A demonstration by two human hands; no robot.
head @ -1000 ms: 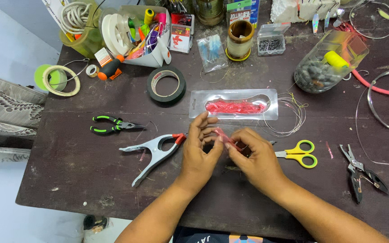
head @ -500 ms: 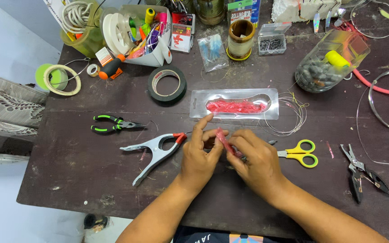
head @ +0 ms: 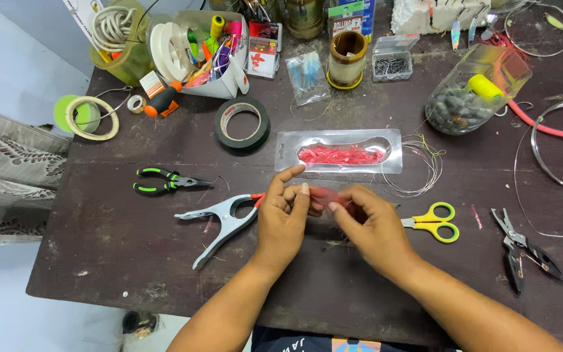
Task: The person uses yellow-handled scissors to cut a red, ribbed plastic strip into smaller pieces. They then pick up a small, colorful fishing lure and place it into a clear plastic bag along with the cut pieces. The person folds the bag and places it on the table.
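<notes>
Both forearms enter from the near edge of the dark counter (head: 131,261) and converge toward its middle. The left hand (head: 281,218) is held palm-inward, index finger extended upward, remaining fingers curled, with thumb and fingertips closed on one end of a small red piece (head: 322,194). The right hand (head: 376,225) lies knuckles-up, wrist angled to the left, its thumb and forefinger pinched on the other end of the same red piece. The two hands meet at the fingertips, and the piece sits between them just above the counter surface.

Just left of the left hand lies a metal spring clamp (head: 219,221) with red tips, touching or nearly touching the knuckles; which cannot be told. Just right of the right hand lie yellow scissors (head: 434,221). Farther left are green-handled pliers (head: 164,182); well to the right are dark pliers (head: 522,251).

Beyond the hands, a clear plastic tray (head: 340,153) holds more red material, with a coil of thin wire (head: 418,166) beside it. Farther back stands a roll of black tape (head: 242,124) and a jar (head: 470,91) lying on its side.
</notes>
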